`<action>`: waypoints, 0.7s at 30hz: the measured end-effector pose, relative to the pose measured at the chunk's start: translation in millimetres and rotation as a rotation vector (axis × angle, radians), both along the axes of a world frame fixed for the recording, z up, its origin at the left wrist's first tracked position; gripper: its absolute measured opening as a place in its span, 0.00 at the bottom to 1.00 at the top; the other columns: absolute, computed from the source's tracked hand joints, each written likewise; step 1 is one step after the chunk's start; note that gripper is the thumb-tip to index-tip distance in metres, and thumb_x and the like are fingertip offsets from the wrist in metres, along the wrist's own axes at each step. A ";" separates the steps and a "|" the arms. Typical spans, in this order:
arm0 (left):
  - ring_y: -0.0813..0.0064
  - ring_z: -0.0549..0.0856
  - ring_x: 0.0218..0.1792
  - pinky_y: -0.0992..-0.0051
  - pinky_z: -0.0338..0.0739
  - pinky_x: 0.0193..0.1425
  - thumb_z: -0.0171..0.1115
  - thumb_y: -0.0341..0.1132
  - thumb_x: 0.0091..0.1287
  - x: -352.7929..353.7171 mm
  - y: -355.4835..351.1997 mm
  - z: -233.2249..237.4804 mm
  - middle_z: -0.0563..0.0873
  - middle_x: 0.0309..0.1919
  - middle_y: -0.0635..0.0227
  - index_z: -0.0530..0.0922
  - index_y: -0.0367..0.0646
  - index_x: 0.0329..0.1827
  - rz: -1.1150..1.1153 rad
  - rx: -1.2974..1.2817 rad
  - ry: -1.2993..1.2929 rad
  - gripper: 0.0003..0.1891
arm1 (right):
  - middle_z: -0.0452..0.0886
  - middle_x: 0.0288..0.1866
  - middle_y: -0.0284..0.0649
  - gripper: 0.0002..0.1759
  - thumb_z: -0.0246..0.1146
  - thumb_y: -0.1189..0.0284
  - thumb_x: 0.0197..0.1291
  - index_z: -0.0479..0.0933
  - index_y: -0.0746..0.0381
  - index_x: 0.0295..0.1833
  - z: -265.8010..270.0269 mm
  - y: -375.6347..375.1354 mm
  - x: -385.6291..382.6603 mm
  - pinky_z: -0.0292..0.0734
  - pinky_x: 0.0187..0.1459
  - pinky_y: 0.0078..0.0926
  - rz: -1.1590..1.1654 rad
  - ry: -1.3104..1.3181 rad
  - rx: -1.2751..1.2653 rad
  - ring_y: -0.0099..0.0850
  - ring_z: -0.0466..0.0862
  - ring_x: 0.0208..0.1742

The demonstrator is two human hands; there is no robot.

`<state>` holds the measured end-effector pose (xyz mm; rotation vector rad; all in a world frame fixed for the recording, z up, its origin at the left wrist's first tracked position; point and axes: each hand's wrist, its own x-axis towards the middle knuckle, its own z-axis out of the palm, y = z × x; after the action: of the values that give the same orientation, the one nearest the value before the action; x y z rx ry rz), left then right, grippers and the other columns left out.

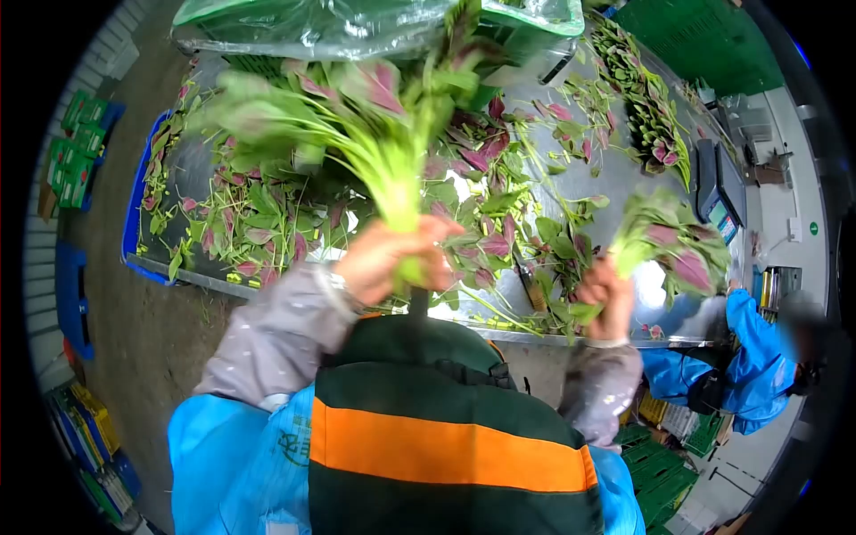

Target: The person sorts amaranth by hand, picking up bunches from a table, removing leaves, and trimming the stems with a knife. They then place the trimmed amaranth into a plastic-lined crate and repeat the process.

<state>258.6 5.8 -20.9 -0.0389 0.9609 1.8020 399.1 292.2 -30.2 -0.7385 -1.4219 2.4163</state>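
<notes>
My left hand (397,260) is closed round the stems of a large bunch of leafy greens (383,160), its green and purple leaves fanning up and away, blurred by motion. In my right hand (606,294) is a smaller bunch (669,241) of the same kind, held by the stems with its leaves pointing right. Both hands are over the near edge of the metal table (499,337). Loose leaves and cut stems (259,223) lie scattered beneath and beyond them. Between the hands, a knife-like tool (532,290) lies partly among the leaves.
A green crate (374,31) lined with clear plastic stands at the far side. More bunches (655,125) are stacked at the back right, near a screen device (720,218). A co-worker in blue (758,366) is at the right. A blue tray edge (143,196) borders the left.
</notes>
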 end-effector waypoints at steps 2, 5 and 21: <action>0.74 0.79 0.28 0.75 0.76 0.36 0.55 0.38 0.65 20.1 31.8 -25.7 0.80 0.37 0.62 0.68 0.34 0.56 -0.025 -0.043 -0.002 0.21 | 0.64 0.22 0.27 0.05 0.54 0.72 0.59 0.66 0.60 0.39 -27.3 -43.7 -18.6 0.63 0.22 0.17 0.083 -0.087 -0.047 0.17 0.65 0.20; 0.79 0.77 0.34 0.80 0.73 0.40 0.60 0.37 0.62 46.6 50.9 -76.3 0.80 0.42 0.67 0.72 0.36 0.54 0.040 -0.196 0.155 0.20 | 0.78 0.30 0.38 0.11 0.56 0.67 0.61 0.73 0.65 0.38 -60.4 -101.8 -40.4 0.74 0.31 0.25 0.203 -0.242 0.026 0.26 0.77 0.28; 0.68 0.81 0.43 0.70 0.75 0.49 0.61 0.30 0.60 45.4 36.1 -97.0 0.82 0.40 0.59 0.72 0.35 0.51 -0.374 0.183 0.225 0.17 | 0.78 0.35 0.35 0.21 0.53 0.59 0.64 0.72 0.64 0.53 -79.7 -109.2 -48.4 0.71 0.32 0.16 0.758 -0.022 0.202 0.17 0.75 0.31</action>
<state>304.0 41.9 -117.9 0.4386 0.8868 1.5573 350.7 183.0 -109.9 -0.1795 -2.2191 2.6897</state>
